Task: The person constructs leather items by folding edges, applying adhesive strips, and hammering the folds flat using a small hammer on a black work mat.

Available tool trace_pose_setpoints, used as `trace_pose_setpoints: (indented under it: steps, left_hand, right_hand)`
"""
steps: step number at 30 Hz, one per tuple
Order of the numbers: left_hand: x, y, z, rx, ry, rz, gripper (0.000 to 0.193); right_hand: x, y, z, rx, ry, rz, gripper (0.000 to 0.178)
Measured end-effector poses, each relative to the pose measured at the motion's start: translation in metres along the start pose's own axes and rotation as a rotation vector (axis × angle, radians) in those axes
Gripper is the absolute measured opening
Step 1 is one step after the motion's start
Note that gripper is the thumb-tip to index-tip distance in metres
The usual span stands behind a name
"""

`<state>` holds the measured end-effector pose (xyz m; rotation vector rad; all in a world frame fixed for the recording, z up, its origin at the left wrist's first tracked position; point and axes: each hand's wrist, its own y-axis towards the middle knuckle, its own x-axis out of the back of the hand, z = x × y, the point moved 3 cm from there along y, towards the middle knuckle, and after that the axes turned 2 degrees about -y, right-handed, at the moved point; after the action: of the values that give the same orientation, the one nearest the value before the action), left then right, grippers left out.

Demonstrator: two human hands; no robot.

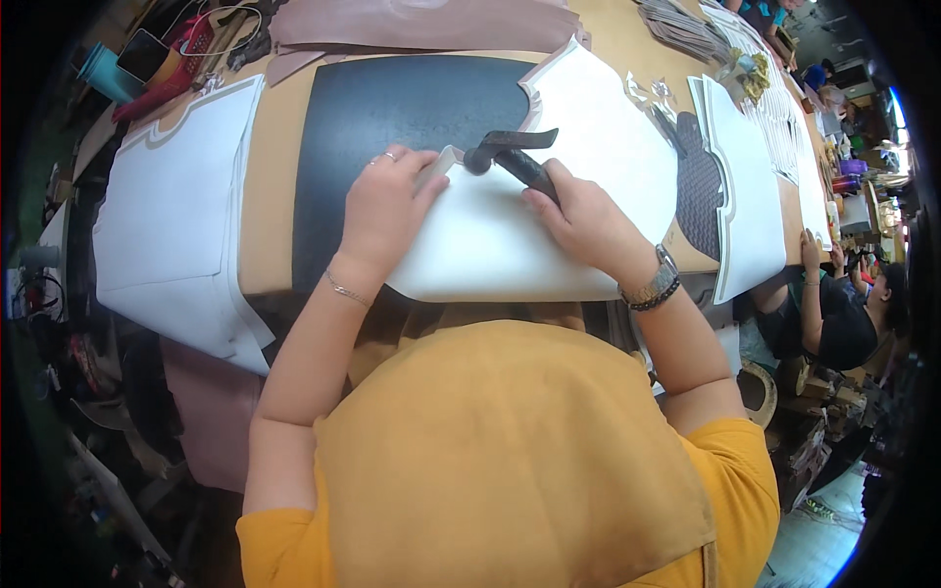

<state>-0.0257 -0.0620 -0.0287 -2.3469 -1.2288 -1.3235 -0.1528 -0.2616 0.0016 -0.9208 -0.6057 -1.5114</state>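
A large white leather-like sheet (500, 245) lies in front of me, its near edge hanging slightly over the table edge. The fingers of my left hand (382, 211) are closed on its left edge, where a narrow strip is turned up. My right hand (593, 220) is wrapped round the dark handle of a hammer (529, 176). The hammer's rounded head is just right of my left fingertips, over the turned edge; whether it touches the sheet I cannot tell. Beneath the sheet is a black board (397, 108).
White sheets are stacked on the left (176, 206), overhanging the table (270, 211). More white pieces (750, 196) and a dark woven-textured piece (698, 186) lie on the right. Mauve leather (421, 24) spans the back. A teal cup (108, 73) stands far left. Another person (843, 314) works at far right.
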Motion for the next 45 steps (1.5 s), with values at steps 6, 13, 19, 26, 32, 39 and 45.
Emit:
trace_pose_setpoints:
  steps: [6,13,19,26,32,39,45]
  left_hand:
    - [-0.007,-0.003,-0.004,-0.122,0.059,-0.018,0.023]
    - [-0.006,-0.009,0.000,-0.102,0.030,0.011,0.029]
    - [0.010,-0.011,-0.001,-0.013,-0.093,0.110,0.030]
    - [0.020,-0.024,0.001,0.017,-0.145,0.114,0.029]
    - [0.026,-0.039,0.003,0.019,-0.084,0.110,0.029]
    - [0.037,-0.053,0.003,0.062,-0.158,0.094,0.027]
    - [0.043,-0.069,0.008,0.070,-0.185,0.034,0.023]
  right_hand:
    - [0.003,0.005,0.001,0.017,-0.018,0.014,0.031]
    - [0.001,0.029,0.017,0.167,0.060,-0.090,0.031]
    - [0.007,0.040,0.010,0.125,0.010,-0.141,0.031]
    - [0.003,0.031,0.015,0.140,-0.096,-0.165,0.033]
    - [-0.004,0.031,0.019,0.163,-0.134,-0.208,0.034]
    - [-0.010,0.025,0.026,0.156,-0.089,-0.143,0.031]
    - [-0.019,0.020,0.039,0.161,-0.078,0.034,0.031]
